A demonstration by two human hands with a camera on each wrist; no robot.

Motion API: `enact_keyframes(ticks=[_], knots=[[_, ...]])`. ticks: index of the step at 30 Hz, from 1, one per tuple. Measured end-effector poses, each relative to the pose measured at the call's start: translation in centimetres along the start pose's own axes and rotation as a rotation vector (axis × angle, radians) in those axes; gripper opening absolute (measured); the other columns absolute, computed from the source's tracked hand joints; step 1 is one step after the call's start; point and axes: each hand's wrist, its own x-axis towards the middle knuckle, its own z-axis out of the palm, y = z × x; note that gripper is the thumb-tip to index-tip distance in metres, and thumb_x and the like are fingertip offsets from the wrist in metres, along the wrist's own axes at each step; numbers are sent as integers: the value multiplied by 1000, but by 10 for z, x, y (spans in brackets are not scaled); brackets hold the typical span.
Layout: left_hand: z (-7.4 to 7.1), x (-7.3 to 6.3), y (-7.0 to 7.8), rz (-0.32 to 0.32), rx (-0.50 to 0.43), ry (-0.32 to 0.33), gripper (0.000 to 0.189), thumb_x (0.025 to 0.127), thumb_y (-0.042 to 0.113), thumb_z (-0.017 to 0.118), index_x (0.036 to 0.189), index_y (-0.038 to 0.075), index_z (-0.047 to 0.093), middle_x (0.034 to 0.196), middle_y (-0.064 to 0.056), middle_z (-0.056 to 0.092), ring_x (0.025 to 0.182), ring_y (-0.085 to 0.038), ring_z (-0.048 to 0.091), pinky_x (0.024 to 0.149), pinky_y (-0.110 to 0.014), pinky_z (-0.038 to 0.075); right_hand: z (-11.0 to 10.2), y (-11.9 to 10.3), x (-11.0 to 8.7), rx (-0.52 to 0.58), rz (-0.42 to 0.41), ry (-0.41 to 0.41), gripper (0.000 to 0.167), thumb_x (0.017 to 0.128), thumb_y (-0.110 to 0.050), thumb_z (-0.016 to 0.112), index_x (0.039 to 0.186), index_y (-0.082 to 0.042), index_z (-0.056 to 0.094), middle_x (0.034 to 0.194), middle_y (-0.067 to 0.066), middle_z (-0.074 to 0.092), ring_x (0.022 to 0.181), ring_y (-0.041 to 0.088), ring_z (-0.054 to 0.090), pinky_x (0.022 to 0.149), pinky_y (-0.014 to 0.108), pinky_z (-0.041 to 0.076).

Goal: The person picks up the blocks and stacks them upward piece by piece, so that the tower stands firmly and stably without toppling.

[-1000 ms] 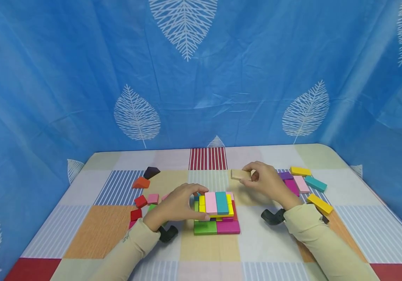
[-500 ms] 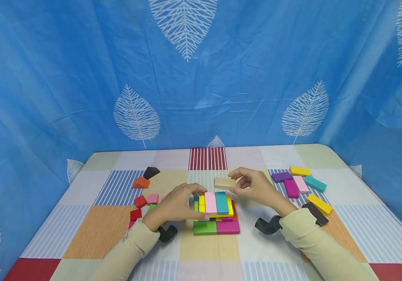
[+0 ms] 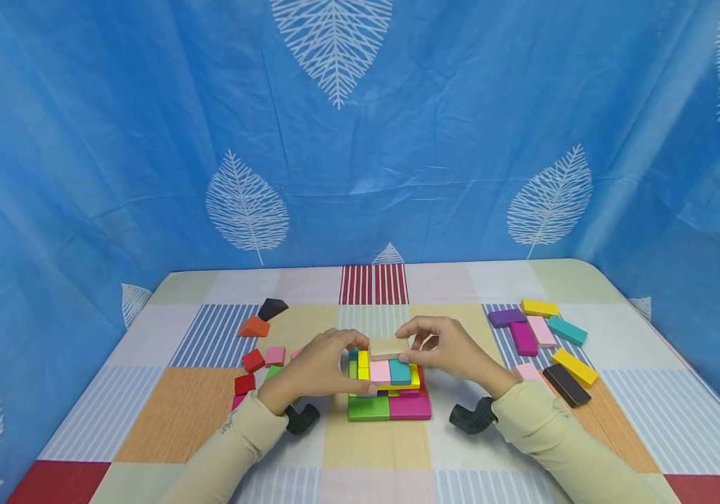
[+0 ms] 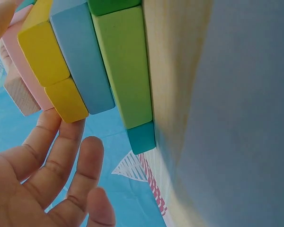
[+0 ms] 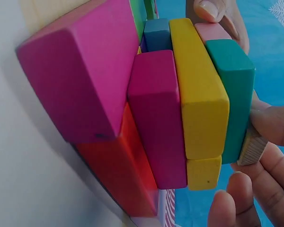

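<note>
A layered stack of coloured wooden blocks [image 3: 389, 407] stands mid-table, with pink [image 3: 380, 372] and teal [image 3: 400, 372] blocks on its upper layer. My left hand [image 3: 315, 367] spans the upper left of the stack, thumb on the near side and fingertips at the far ends of the blocks [image 4: 66, 100]. With its thumb and fingers my right hand [image 3: 448, 346] pinches a plain wood block [image 3: 388, 347]. That block lies crosswise over the far part of the pink and teal blocks; in the right wrist view its end [image 5: 252, 147] sits against the teal block [image 5: 234, 99].
Loose blocks lie at right, among them purple [image 3: 506, 318], magenta [image 3: 524, 339], yellow [image 3: 539, 308] and black [image 3: 566, 386]. At left are red [image 3: 244, 384], pink [image 3: 275, 356], orange [image 3: 253, 327] and black [image 3: 272, 309] pieces. A blue curtain [image 3: 360, 175] hangs behind the table.
My right hand has brought the plain wood block leftward and nearer, from beyond the stack's right side to its top. The left hand has stayed at the stack.
</note>
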Motion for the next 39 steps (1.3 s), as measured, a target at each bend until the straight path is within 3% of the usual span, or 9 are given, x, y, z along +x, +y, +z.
enact_keyframes(ticks=[13,19,24,29,34,39], knots=[[0,1,0,-6,-3,-1,66,81,44,91,131,6,69,126,-9,70,117,-26,61,101,-56,54,3,2,0,18,-10,-11,27,89,-4,88,112,1,76,106,9,75,84,14,66,79,30,61],[1,1,-1,-10,-1,-4,67,82,45,91,132,5,69,127,-9,70,116,-26,61,100,-54,55,-6,-1,-1,24,15,-65,37,90,-7,87,122,5,71,117,17,72,91,19,68,83,31,61],[1,1,-1,-22,-3,-8,66,82,44,91,132,6,69,127,-8,69,117,-26,61,100,-53,55,-26,-3,-4,6,27,-71,38,93,-6,84,126,6,70,124,26,69,97,23,68,87,30,61],[1,0,1,-25,0,-7,66,82,43,92,132,7,69,126,-8,69,116,-26,61,100,-53,55,-54,-1,-9,-37,56,-62,30,97,-3,79,124,6,71,124,26,70,103,25,68,91,30,59],[2,0,1,-32,5,-4,66,82,44,92,132,8,69,127,-7,69,117,-25,61,99,-52,56,-85,12,-16,-137,98,12,28,98,-3,78,124,6,73,122,23,74,103,24,70,90,24,58],[2,0,1,-36,13,-6,66,82,45,92,133,9,69,127,-6,69,116,-24,61,99,-51,57,-110,35,-24,-235,141,82,30,98,-2,78,125,8,73,123,25,73,105,32,71,84,21,57]])
